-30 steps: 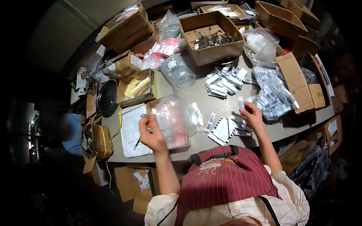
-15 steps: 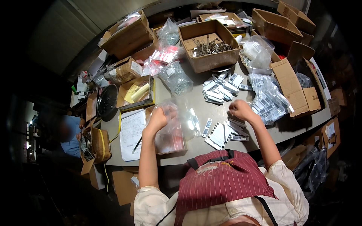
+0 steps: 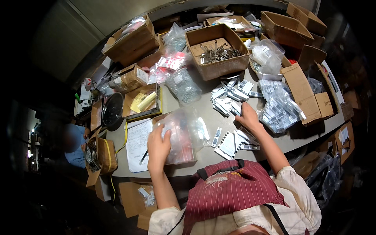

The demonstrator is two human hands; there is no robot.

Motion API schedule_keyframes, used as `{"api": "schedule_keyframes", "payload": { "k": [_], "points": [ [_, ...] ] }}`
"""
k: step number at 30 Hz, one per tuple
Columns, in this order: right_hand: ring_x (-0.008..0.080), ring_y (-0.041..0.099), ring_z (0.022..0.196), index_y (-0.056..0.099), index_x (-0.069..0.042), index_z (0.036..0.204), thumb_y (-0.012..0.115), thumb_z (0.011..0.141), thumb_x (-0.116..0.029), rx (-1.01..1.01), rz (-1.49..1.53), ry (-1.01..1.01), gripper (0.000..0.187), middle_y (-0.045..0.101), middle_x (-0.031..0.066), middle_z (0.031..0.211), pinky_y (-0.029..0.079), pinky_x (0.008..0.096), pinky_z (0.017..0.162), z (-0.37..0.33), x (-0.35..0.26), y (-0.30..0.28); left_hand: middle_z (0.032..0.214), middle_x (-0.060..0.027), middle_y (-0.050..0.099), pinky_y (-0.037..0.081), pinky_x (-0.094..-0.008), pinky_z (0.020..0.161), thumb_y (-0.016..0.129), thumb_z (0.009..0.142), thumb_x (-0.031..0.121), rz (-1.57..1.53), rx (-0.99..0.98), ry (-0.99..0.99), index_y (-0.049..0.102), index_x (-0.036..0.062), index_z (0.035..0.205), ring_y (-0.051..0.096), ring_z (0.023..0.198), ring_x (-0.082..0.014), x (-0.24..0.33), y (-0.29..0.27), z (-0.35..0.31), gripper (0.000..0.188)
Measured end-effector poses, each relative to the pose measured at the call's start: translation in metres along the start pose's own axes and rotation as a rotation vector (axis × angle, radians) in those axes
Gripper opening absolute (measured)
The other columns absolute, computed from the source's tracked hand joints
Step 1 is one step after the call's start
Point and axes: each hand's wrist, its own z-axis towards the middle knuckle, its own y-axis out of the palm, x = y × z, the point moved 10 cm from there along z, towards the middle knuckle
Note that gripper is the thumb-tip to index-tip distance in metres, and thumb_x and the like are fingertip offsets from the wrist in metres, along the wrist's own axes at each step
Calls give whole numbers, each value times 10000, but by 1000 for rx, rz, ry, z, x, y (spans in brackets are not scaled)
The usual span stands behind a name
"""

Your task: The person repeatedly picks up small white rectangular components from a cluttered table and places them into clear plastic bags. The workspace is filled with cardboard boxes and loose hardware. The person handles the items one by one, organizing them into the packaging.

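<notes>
My left hand [image 3: 159, 147] is open, thumb apart from the fingers, at the left edge of a clear plastic bag [image 3: 178, 131]. The bag lies over a shallow cardboard box with reddish contents. My right hand [image 3: 248, 116] reaches the near edge of a pile of slim white-and-grey parts [image 3: 231, 94]; its fingers close on one of them, mostly hidden by the hand. Nearer me, more such parts lie in a toothed row [image 3: 228, 145], with a single one [image 3: 216, 137] to its left. A pen [image 3: 144, 157] rests on a written sheet [image 3: 138, 143] beside my left hand.
Behind the pile stands a cardboard box of metal pieces [image 3: 215, 58]. Bagged parts [image 3: 278, 107] and an open carton [image 3: 303, 92] are at the right. Left of centre are a box with yellow paper [image 3: 143, 100] and a black bowl [image 3: 112, 109]. Another person [image 3: 75, 145] is at far left.
My left hand has let go of the clear bag and drawn back toward me, fingers opening. The bag has settled flatter. My right hand has moved slightly to the pile's edge.
</notes>
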Motion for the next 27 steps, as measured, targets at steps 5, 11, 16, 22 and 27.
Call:
{"api": "schedule_keyframes", "payload": {
  "k": [5,11,16,22,27],
  "points": [
    [180,602,665,571,-30,898,747,788,-170,-25,387,277,251,625,88,725,480,316,612,-17,65,-2,1014,-159,699,514,-377,876,549,894,-56,-293,572,34,685,-30,1037,666,971,-317,62,-64,-48,199],
    [125,614,749,617,10,1090,684,900,-101,-179,1178,351,230,648,35,847,500,265,676,-32,33,-11,984,-142,709,534,-370,843,582,914,3,-543,234,271,686,-15,1037,683,941,-286,115,23,-45,162],
    [144,607,976,610,4,1253,653,926,-144,-404,1245,178,362,655,58,1098,489,280,865,-67,-52,-25,966,-112,718,556,-280,667,563,1019,253,-944,-296,-168,671,-29,1045,695,852,-171,103,150,-25,303],
    [279,639,941,637,-27,1157,656,920,-267,-243,629,-66,338,645,147,1059,508,379,812,-80,-73,-30,889,-114,706,559,-252,584,524,1043,335,-985,-481,-246,653,-43,1027,701,787,-152,110,182,-22,399],
    [398,605,876,622,-25,1051,645,887,-196,-167,390,-279,238,628,184,966,493,466,765,-84,-100,-46,872,-118,708,578,-276,641,535,1035,309,-1279,-567,-325,648,-34,1012,706,771,-173,106,198,-40,361]
  ]
}}
